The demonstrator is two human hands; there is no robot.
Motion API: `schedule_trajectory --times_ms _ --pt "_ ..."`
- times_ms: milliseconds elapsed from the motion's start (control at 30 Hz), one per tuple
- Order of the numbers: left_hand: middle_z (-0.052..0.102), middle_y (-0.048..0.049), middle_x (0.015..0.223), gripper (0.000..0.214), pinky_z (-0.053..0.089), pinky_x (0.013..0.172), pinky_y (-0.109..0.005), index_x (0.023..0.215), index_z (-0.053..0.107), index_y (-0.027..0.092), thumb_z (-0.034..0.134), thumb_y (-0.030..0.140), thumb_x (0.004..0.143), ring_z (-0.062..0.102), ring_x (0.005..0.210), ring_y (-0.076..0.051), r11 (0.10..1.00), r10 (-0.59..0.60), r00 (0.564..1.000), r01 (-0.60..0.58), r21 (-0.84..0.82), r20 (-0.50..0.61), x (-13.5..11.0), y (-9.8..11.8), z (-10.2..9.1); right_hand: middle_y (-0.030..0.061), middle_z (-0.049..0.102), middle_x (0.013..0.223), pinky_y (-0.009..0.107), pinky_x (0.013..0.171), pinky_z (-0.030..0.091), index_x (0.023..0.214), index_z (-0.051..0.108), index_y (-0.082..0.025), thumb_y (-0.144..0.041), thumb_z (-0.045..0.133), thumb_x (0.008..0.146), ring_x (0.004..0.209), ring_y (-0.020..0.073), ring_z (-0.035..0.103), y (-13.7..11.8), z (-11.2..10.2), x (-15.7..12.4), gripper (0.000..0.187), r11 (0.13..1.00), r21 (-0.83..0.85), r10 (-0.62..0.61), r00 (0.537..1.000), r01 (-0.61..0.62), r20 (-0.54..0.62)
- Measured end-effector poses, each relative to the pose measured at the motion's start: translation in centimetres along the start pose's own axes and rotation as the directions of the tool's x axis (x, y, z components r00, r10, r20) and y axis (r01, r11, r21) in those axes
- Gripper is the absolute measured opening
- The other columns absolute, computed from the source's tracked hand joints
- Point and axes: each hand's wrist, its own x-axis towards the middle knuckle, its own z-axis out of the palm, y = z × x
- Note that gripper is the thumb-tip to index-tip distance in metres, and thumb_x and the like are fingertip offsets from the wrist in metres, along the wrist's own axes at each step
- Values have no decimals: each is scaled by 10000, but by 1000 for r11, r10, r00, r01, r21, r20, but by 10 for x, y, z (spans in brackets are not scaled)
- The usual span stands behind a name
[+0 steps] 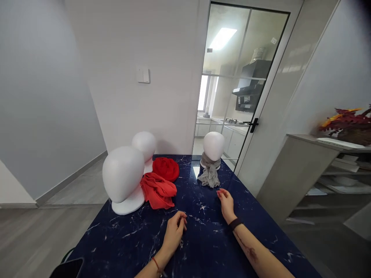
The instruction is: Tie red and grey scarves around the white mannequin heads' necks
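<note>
Both my hands rest on a dark blue marbled table. My left hand lies near the middle with its fingers curled loosely and nothing in it. My right hand lies flat with fingers stretched forward, empty, a black band on its wrist. A white foam mannequin head with a grey scarf round its neck stands just beyond my right hand. To the left stand two bare white mannequin heads, a near one and a far one. Beside them lie a red scarf and a red hat.
A dark phone lies at the table's near left corner. A glass door with a black handle stands behind the table. On the right is a grey shelf unit with red and yellow flowers on top.
</note>
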Motion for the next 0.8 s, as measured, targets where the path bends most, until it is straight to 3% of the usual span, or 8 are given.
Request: schedule_trajectory --times_ms 67,167,333,400,467,533,667,800 --pt "548 14 685 220 390 567 -234 833 564 175 386 301 855 531 567 -118 1000 21 999 -22 -12 -29 -3 2 -1 53 641 749 319 677 525 795 588 -190 -352 597 594 717 197 626 -6 -1 -44 258 997 -80 17 986 -4 167" --pt "538 12 682 226 394 582 -236 851 568 176 369 284 861 518 582 -121 996 85 990 -81 34 -112 -13 8 -6 55 658 755 328 623 516 810 601 -195 -357 547 653 679 207 629 -16 4 -103 232 974 -224 66 909 31 412" --pt "550 -17 779 195 418 712 -276 894 537 183 368 277 870 537 715 -148 964 228 901 -154 219 -370 -24 16 -42 42 654 777 340 674 508 845 588 -197 -323 495 736 701 200 629 -29 28 -163 190 935 -306 39 808 177 588" --pt "539 -40 840 158 416 770 -313 903 513 177 389 261 853 531 786 -169 953 243 768 -77 292 -592 -21 12 -69 55 657 850 368 761 502 902 578 -199 -310 501 758 800 213 633 -31 49 -175 197 910 -317 -21 793 268 609" --pt "512 -74 930 181 404 827 -363 971 491 159 429 232 817 514 878 -200 936 260 557 55 348 -788 -18 4 -98 84 633 1029 412 863 472 1041 549 -198 -282 530 757 964 235 602 -31 78 -181 297 864 -314 -127 774 394 621" --pt "484 -120 1048 312 366 907 -419 1078 458 131 473 216 778 476 1016 -244 897 312 433 159 413 -845 -16 -7 -125 111 529 1242 453 967 404 1223 455 -197 -235 558 742 1156 252 496 -30 112 -183 493 789 -285 -264 720 544 642" --pt "438 -196 1220 552 292 1013 -465 1247 363 76 523 287 762 371 1206 -309 818 382 421 260 513 -822 -16 -24 -161 109 338 1419 428 1035 343 1405 220 -204 -157 559 742 1305 235 331 -28 166 -183 746 630 -240 -347 544 739 764" --pt "385 -245 1316 752 271 1047 -464 1335 271 36 549 428 757 327 1269 -335 796 358 468 299 526 -808 -9 -32 -170 126 506 1261 380 876 457 1307 405 -181 -243 566 784 1061 261 562 -27 163 -183 551 525 -373 -160 519 765 840"
